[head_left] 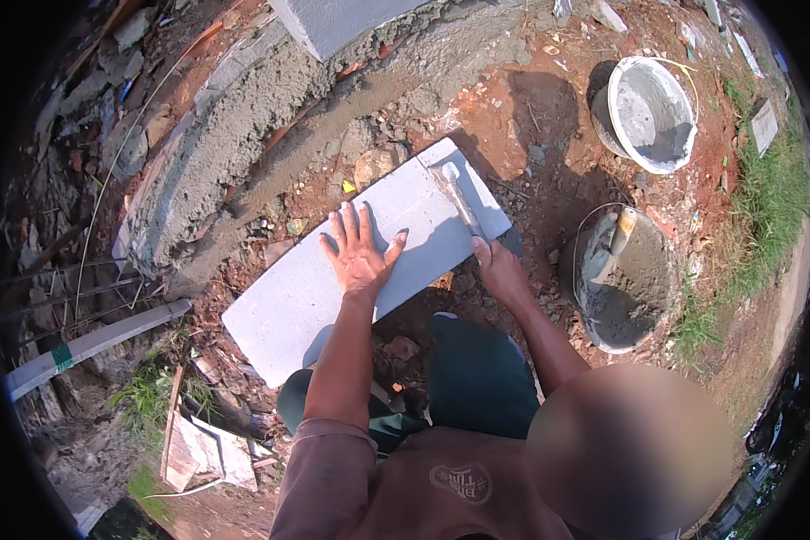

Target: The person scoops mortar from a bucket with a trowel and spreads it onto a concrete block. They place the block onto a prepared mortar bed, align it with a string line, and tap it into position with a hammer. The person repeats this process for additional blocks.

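A long pale grey lightweight concrete block (283,310) lies slantwise on the ground in front of me. My left hand (362,255) presses flat on its middle, fingers spread. Beyond the block's right edge, my right hand (498,268) is closed round the handle of a mortar-crusted hammer (462,200). Its head rests on or just above the block's far right end; which of the two I cannot tell. A dark line crosses the block there, beside the hammer.
A bucket of grey mortar (639,292) with a trowel (623,231) in it stands at right. Behind it is a tilted white bucket (654,117). Wet mortar (220,144) tops a low wall at far left, with another block (333,22) on it. Rubble surrounds me.
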`<state>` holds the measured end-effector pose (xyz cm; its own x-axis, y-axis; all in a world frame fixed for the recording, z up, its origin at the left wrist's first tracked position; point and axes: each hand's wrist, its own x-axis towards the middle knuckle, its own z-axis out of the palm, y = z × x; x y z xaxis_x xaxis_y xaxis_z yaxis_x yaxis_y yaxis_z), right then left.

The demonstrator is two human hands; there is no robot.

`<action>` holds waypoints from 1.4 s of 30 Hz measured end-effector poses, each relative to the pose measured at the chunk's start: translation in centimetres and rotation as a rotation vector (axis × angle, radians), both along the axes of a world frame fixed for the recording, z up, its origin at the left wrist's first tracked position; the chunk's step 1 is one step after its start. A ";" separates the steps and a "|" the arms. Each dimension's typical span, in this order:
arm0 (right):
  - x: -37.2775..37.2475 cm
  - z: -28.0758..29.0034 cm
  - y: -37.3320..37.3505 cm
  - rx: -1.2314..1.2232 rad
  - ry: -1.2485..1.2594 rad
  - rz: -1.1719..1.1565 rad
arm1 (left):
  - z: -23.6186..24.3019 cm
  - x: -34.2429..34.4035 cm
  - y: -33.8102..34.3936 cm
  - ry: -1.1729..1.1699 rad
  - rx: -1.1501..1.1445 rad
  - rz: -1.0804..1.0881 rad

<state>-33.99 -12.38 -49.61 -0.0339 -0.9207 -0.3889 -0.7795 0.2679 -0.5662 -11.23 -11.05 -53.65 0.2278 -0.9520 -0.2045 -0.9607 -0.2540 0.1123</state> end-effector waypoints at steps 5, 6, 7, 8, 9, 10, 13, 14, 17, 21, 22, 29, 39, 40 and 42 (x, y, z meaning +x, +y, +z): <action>-0.3 4.7 1.2 -0.163 -0.319 -0.031 | -0.4 1.1 0.7 -0.010 -0.017 0.008; -0.6 6.1 2.0 -0.275 -0.440 -0.079 | -0.3 0.8 1.1 -0.034 0.007 0.006; -0.9 6.6 2.7 -0.388 -0.559 -0.126 | -0.3 0.6 1.0 -0.027 0.006 0.003; -1.5 3.9 3.1 -0.361 -0.514 -0.104 | -0.4 0.3 0.8 -0.021 0.006 0.001; -2.2 1.6 3.8 -0.331 -0.466 -0.086 | -0.2 0.0 -0.2 -0.015 -0.014 -0.003; -2.9 -1.5 4.0 -0.173 -0.270 -0.044 | 0.0 -0.2 -0.7 -0.023 -0.026 -0.005; -3.6 -0.7 2.2 -0.030 -0.222 0.015 | 0.0 0.5 -1.3 -0.063 -0.039 0.019; -3.0 2.2 2.2 -0.030 -0.240 0.016 | -0.1 1.1 -0.8 -0.075 -0.027 0.026; -4.1 4.9 5.3 -0.237 -0.445 -0.062 | -0.7 0.6 0.0 -0.042 -0.023 0.010; -4.8 0.2 8.2 -0.087 -0.019 -0.037 | -1.2 0.2 0.2 -0.021 -0.077 -0.017; -4.9 0.1 8.6 -0.028 -0.043 -0.048 | -1.1 0.2 0.4 -0.035 -0.080 -0.014; -6.6 3.1 10.6 -0.141 -0.397 -0.081 | -1.3 0.8 0.4 -0.081 -0.089 -0.011; -9.0 -6.2 11.3 0.199 -0.310 -0.045 | -2.2 0.8 0.6 -0.057 -0.126 -0.021; -8.7 -7.7 11.6 0.170 -0.377 -0.069 | -1.7 1.5 1.0 -0.075 -0.084 -0.008; -8.6 -10.4 12.9 0.170 -0.512 -0.120 | -1.1 2.5 1.2 0.048 -0.097 -0.039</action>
<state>-42.60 0.54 -60.01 0.0981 -0.8445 -0.5264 -0.3749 0.4587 -0.8057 -8.76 -9.82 -54.73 0.1824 -0.9757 -0.1212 -0.9625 -0.2024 0.1808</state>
